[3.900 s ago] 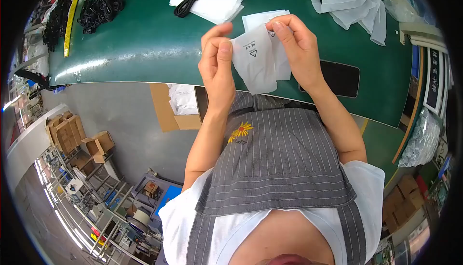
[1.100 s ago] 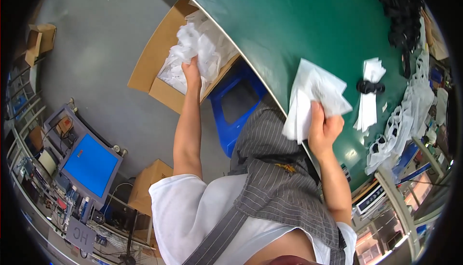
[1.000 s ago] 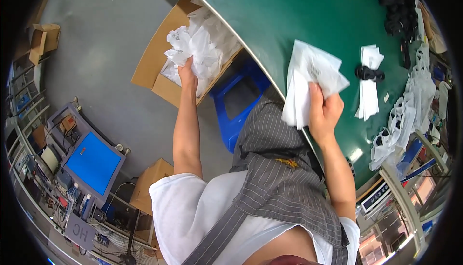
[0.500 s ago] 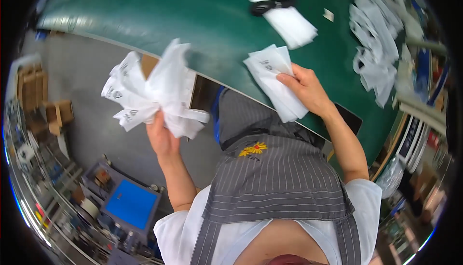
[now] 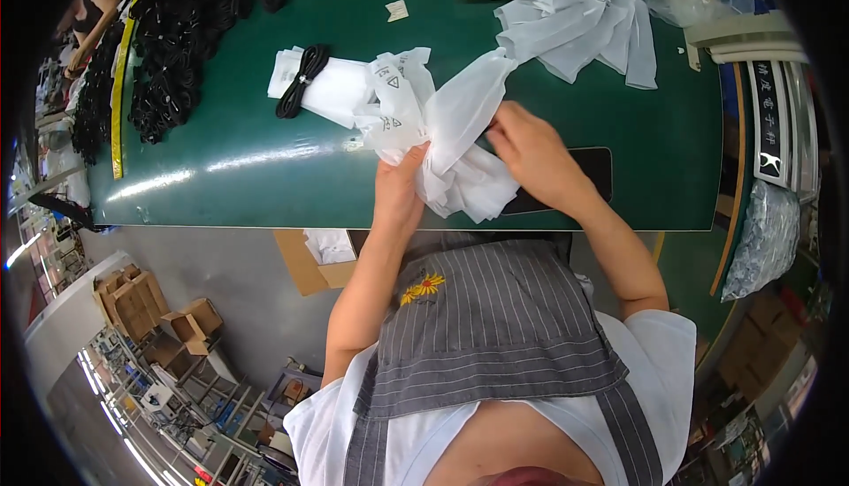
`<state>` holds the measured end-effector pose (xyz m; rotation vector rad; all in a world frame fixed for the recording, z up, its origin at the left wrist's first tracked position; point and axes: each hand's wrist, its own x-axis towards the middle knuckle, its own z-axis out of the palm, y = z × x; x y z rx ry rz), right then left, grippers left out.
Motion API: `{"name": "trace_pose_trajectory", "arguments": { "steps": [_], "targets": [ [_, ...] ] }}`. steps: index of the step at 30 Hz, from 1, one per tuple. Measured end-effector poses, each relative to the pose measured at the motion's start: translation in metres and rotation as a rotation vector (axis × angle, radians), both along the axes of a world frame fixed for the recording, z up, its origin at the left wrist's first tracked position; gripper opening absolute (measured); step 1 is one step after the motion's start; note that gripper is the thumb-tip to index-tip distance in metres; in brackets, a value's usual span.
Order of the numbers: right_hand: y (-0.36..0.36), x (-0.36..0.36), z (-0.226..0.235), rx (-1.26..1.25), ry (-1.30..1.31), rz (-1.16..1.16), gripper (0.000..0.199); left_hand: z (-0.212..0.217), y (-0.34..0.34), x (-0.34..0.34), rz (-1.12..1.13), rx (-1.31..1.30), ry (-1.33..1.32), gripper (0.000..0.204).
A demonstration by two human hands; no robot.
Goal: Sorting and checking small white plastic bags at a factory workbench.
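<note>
Probably light, limp bags (image 5: 466, 107) are needing edge grips; left hand (image 5: 401, 187) is pinching them, right hand (image 5: 538, 157) half-curling, hold unclear.

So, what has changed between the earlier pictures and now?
The left hand has lifted a bunch of white bags out of the carton and brought it over the table. The right hand is now at the bunch's edge; its flat stack no longer shows there. The cable still lies on the other stack.
</note>
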<state>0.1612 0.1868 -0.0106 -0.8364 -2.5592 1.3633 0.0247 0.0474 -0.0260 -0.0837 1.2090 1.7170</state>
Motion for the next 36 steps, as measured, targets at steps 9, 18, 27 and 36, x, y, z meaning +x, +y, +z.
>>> {"name": "trace_pose_trajectory", "arguments": {
  "steps": [9, 18, 27, 36],
  "targets": [
    [0.024, -0.014, -0.012, -0.939, 0.423, -0.481, 0.024, 0.004, 0.001, 0.000, -0.087, -0.119, 0.136, 0.044],
    [0.013, -0.020, -0.005, -0.912, 0.540, -0.475, 0.031, 0.005, -0.037, -0.021, 0.001, 0.012, 0.064, 0.052],
    [0.018, -0.011, 0.007, -1.086, 0.611, -0.456, 0.036, 0.032, -0.029, -0.084, -0.140, -0.196, 0.539, 0.028],
    [-0.015, -0.040, 0.017, -0.961, 0.373, -0.277, 0.031, 0.032, -0.026, -0.068, -0.680, -0.794, 1.239, 0.059]
  ]
}}
